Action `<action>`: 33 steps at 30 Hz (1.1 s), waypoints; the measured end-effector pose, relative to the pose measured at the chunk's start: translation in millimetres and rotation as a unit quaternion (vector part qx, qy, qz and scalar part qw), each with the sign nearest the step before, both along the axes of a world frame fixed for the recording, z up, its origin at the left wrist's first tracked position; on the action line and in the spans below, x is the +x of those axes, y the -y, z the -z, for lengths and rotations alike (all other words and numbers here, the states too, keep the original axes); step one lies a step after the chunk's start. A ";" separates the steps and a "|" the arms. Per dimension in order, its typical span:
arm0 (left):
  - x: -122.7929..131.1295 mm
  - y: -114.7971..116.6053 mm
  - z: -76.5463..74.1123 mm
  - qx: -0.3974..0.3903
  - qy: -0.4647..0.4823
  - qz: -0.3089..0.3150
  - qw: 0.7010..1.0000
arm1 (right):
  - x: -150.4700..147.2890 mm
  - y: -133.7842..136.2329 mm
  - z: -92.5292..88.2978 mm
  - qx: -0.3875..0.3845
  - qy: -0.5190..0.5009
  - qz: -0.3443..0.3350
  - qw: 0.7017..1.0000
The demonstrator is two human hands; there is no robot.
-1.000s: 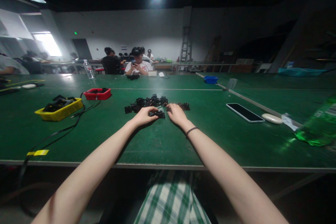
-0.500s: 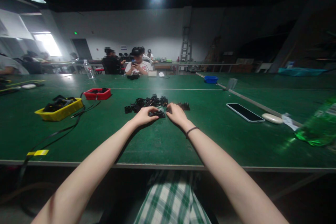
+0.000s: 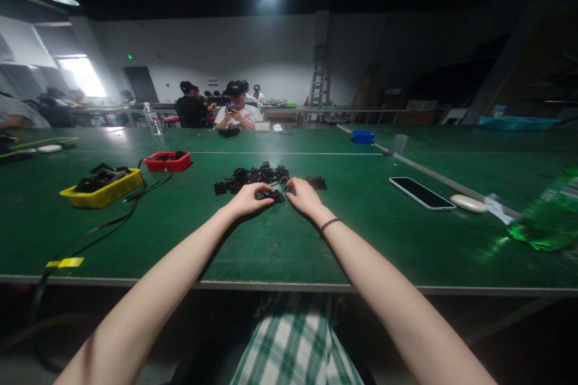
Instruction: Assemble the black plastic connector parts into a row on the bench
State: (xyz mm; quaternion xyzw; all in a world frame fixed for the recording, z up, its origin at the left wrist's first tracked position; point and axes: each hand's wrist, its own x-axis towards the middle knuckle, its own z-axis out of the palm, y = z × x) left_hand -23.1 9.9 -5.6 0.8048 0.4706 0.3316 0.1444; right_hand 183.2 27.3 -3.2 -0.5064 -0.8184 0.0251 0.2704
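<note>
Both my arms reach out over a green table (image 3: 280, 246). My left hand (image 3: 247, 198) is curled, fingers pinching a small black plastic part (image 3: 272, 195) that lies on the table. My right hand (image 3: 303, 195) rests just right of that part, fingers bent down and touching its right end. Behind both hands lies a heap of several similar black parts (image 3: 257, 176), with one more black part (image 3: 316, 181) off to the right.
A yellow tray (image 3: 103, 194) and a red tray (image 3: 168, 162) with black parts and a cable stand at the left. A phone (image 3: 421, 192), a white oval object (image 3: 468, 203) and a green bottle (image 3: 548, 216) lie at the right. A blue bin (image 3: 362, 136) and seated people are far behind.
</note>
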 end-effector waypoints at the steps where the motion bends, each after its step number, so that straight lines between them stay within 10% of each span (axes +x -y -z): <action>1: 0.1 0.1 -0.1 -0.001 0.002 0.002 1.000 | 0.0 -0.1 -0.1 0.000 0.002 -0.002 1.000; 33: 1.2 1.3 -2.2 0.001 -0.004 -0.006 1.000 | -1.0 0.5 -1.6 0.023 -0.094 -0.063 0.993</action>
